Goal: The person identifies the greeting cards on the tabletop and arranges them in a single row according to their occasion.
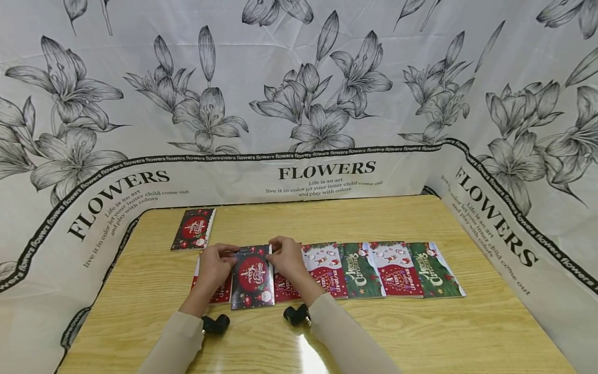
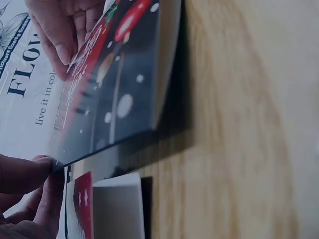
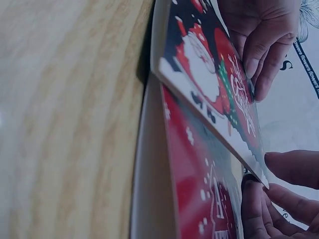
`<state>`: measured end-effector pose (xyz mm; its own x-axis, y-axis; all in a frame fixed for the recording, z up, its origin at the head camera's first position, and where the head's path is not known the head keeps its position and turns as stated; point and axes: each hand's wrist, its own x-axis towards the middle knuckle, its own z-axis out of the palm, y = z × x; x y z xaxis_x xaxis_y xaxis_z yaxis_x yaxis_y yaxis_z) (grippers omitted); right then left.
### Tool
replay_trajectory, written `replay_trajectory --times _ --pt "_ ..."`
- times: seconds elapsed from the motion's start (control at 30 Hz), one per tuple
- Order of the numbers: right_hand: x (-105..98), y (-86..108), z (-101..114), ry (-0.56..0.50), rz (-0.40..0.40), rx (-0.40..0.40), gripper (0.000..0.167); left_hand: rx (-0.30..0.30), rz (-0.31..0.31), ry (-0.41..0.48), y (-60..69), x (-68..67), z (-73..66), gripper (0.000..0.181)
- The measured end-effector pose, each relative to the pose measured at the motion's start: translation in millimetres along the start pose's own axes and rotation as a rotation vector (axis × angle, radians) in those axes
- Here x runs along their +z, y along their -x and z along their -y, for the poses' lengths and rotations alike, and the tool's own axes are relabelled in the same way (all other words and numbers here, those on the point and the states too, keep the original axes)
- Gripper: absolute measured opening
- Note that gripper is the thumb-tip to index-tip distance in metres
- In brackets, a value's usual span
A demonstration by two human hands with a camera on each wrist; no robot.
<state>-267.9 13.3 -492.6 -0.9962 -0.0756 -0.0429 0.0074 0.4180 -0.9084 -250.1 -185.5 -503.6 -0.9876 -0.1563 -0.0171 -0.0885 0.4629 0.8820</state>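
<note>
A black Christmas card [image 1: 252,280] with a round red centre and a small Santa is held between my two hands, over a row of cards. My left hand [image 1: 215,269] pinches its left edge near the far corner, with thumb and fingers on the card [image 2: 114,89] in the left wrist view. On the opposite side my right hand [image 1: 288,259] pinches the far right corner, thumb above and fingers below in the right wrist view. Partly hidden under my left hand lies a red card [image 1: 223,292]. Another red card [image 1: 286,292] lies just right of the black one.
Rightward the row continues with a red-and-white card [image 1: 327,267], a green card [image 1: 361,270], another red-and-white card [image 1: 396,270] and a green card [image 1: 434,270]. A second black card [image 1: 192,229] lies at the back left of the wooden table [image 1: 420,332]. Flower-printed cloth [image 1: 224,182] surrounds the table.
</note>
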Motion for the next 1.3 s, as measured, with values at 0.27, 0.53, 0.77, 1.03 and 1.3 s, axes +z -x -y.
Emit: replay_trajectory --times 0.27,0.53,0.77,1.03,1.3 --pt "1.5 0.4 -0.4 -0.036 0.008 -0.016 0.045 -0.006 0.007 0.001 -1.4 -1.3 0.2 0.028" --pt "2.5 2.1 -0.2 -0.052 0.0 -0.045 0.035 -0.013 0.005 0.011 -2.0 -3.8 -0.6 0.029" --pt "1.7 1.7 1.7 -0.083 0.012 0.011 0.032 -0.013 0.009 0.0 -2.5 -5.5 -1.3 0.029" --pt "-0.4 0.8 -0.1 -0.147 0.014 0.016 0.033 -0.023 0.02 0.017 -2.0 -6.6 -4.4 0.029" --pt "-5.0 1.4 -3.2 -0.249 0.024 0.004 0.033 -0.031 0.026 0.057 0.1 -4.8 -7.6 0.03"
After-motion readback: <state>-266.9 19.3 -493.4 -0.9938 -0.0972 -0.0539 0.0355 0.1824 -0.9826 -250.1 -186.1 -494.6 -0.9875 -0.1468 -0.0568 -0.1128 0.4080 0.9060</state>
